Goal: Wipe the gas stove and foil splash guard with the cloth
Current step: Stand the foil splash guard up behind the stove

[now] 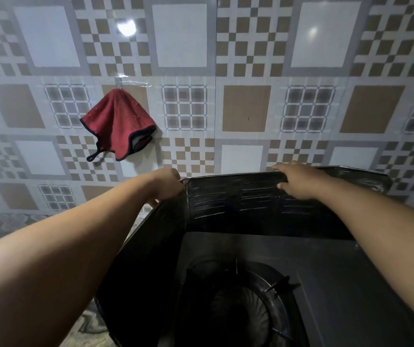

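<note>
We pinch splash guard [251, 199] top edge w/ L hand [168, 182] + R hand [298, 181]; cloth [118, 121] at 10 o'clock unused; foil may crumple.

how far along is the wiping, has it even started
No wiping shows yet: the red cloth hangs on the wall. In hand: left hand and right hand grip the top edge of the foil splash guard. Left: fetch the cloth, wipe guard and gas stove.
</note>
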